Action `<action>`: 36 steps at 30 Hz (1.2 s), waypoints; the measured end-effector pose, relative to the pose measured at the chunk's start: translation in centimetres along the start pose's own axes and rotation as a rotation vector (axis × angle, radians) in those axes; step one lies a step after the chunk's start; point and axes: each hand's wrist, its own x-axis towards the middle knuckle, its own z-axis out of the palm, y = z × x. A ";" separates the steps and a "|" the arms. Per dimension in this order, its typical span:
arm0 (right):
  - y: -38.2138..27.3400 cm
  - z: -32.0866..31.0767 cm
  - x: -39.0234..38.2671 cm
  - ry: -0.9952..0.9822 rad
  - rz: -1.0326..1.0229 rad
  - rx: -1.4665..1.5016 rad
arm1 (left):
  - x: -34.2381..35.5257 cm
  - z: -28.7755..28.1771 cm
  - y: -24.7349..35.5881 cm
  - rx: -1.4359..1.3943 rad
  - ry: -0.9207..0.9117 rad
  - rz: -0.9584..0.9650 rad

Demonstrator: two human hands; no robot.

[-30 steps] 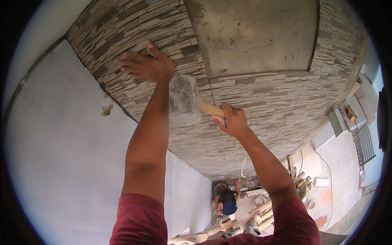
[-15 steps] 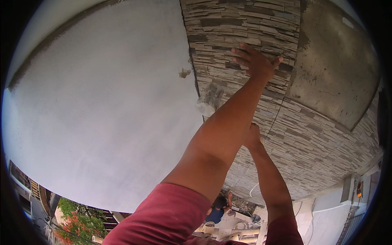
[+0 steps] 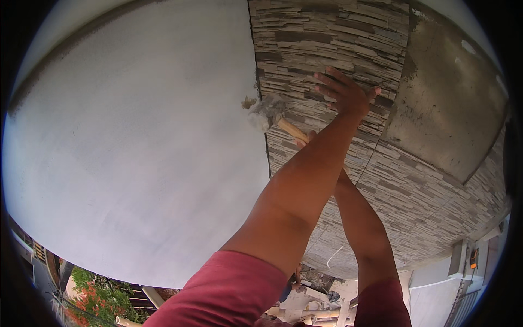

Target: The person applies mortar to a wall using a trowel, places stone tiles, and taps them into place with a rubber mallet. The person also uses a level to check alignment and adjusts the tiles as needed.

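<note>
My left hand (image 3: 346, 94) lies flat, fingers spread, on the stone-strip cladding (image 3: 327, 32) high on the wall. My right hand (image 3: 311, 136) shows only as a sliver behind my left forearm and grips the wooden handle of a grey-headed mallet (image 3: 265, 113). The mallet head sits at the cladding's left edge, where it meets the smooth grey plaster (image 3: 136, 152). I cannot tell whether the head touches the wall.
A bare cement patch (image 3: 447, 120) lies to the right of my left hand, bordered by cladding. Far below are pale pipes and clutter (image 3: 321, 313) on the ground, green and red plants (image 3: 98, 297) at lower left, and a wall-mounted box (image 3: 473, 257) at lower right.
The view has swung so the plaster fills the left side. The mallet head has come out from behind my left arm to the cladding's left edge. My left hand stays pressed flat.
</note>
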 end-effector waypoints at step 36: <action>-3.4 -15.4 -2.9 0.618 0.067 -0.402 | 5.3 0.8 -4.2 0.623 0.053 0.147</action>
